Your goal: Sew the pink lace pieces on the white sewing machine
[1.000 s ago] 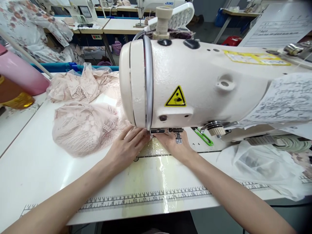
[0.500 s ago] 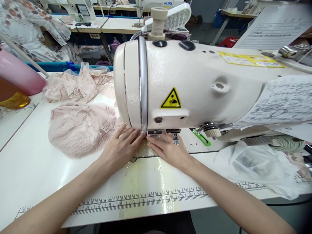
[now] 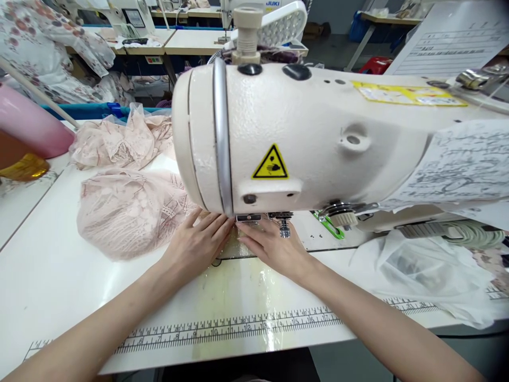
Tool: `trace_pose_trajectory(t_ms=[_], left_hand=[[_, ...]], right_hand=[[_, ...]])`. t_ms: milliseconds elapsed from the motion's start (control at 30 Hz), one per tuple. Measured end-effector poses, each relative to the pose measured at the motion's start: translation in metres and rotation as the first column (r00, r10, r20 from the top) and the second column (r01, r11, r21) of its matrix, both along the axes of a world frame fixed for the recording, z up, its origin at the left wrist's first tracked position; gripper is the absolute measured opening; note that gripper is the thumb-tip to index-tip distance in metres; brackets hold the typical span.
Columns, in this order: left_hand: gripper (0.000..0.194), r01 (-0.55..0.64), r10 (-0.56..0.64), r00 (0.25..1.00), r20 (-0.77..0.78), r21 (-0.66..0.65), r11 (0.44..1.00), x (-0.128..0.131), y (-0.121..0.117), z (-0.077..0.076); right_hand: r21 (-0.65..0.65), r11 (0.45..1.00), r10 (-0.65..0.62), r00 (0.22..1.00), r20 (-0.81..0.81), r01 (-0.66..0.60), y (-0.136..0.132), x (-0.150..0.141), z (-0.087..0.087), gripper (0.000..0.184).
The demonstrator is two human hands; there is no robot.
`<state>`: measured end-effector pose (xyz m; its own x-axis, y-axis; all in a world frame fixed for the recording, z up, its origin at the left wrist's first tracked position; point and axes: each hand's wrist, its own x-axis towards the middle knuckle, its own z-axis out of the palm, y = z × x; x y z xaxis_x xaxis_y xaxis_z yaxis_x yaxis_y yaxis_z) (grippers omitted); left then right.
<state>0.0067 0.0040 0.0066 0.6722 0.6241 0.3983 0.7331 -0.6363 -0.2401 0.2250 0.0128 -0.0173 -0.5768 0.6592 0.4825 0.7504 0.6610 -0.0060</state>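
A white sewing machine (image 3: 262,127) covers the middle of the view, its head hiding most of the stitching area. My left hand (image 3: 199,236) lies flat at the machine's left end, fingers stretched forward over the edge of a pale pink lace fabric (image 3: 127,215). The bulk of that lace is bunched to its left. From the right, my right hand (image 3: 274,244) reaches under the machine head, palm down with fingers extended. Both hands' fingertips nearly meet beneath the head. Whatever cloth lies right at them is mostly hidden.
More pink lace (image 3: 123,135) is heaped behind. Green thread snips (image 3: 329,225) lie right of the right hand. A translucent white bag (image 3: 421,270) rests at the right. A printed ruler (image 3: 214,331) runs along the table's front edge. A pink cone (image 3: 34,122) stands at the left.
The machine appears shifted slightly left in the view, as the camera has moved a little. Both hands stay at the machine head with almost the same pose.
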Motion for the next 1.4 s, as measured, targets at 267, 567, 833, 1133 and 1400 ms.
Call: trace_pose_trajectory(t_ms=[267, 567, 833, 1133, 1400], left_hand=[[0.031, -0.043, 0.043, 0.999, 0.007, -0.040, 0.998, 0.002, 0.000, -0.001], [0.033, -0.064, 0.067, 0.997, 0.035, -0.086, 0.994, 0.003, 0.000, -0.002], [0.034, -0.102, 0.102, 0.995, -0.011, -0.067, 0.993, 0.004, -0.001, -0.001], [0.036, -0.131, 0.129, 0.991, -0.022, -0.086, 0.988, 0.003, -0.005, -0.003], [0.024, -0.282, 0.282, 0.959, -0.033, 0.002, 0.959, -0.013, -0.011, 0.030]], right_hand=[[0.074, 0.995, -0.066, 0.997, 0.033, 0.063, 0.000, -0.004, -0.004, 0.033], [-0.095, 0.992, -0.074, 0.993, 0.095, 0.083, -0.001, -0.007, 0.004, 0.038], [-0.035, 0.996, -0.076, 0.996, 0.054, 0.078, 0.002, -0.002, -0.003, 0.034], [-0.225, 0.972, -0.096, 0.991, -0.098, 0.072, 0.015, 0.004, 0.002, 0.032], [-0.162, 0.987, -0.019, 0.988, -0.153, -0.006, 0.018, 0.007, 0.001, 0.034]])
